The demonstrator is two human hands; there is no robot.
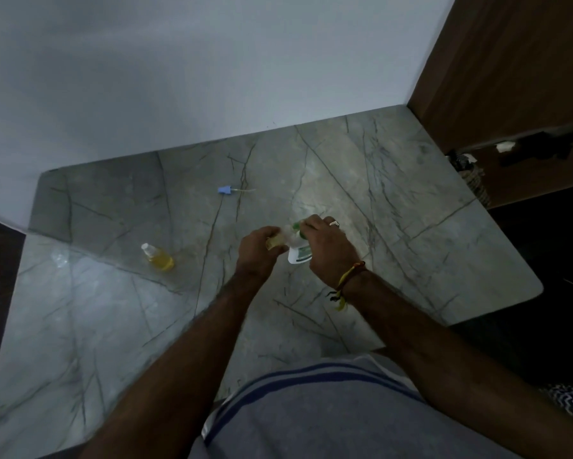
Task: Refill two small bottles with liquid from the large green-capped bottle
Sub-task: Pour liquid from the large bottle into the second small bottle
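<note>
1. The left hand (257, 251) is curling its fingers around a small bottle (273, 242) of yellowish liquid, holding it over the middle of the desk (427, 226).
2. The right hand (326, 246) is wrapping over the top of the large bottle (299, 254), gripping it near its green cap (297, 224); the white body is tilting toward the small bottle.
3. Both forearms are reaching forward from the near edge; a thread band (346, 282) is circling the right wrist.
4. Two small bottles are showing: the held one and a second small bottle (159, 258), yellow-filled, lying toward the left edge.
5. One blue-tipped piece (225, 190) is lying near the far edge.
</note>
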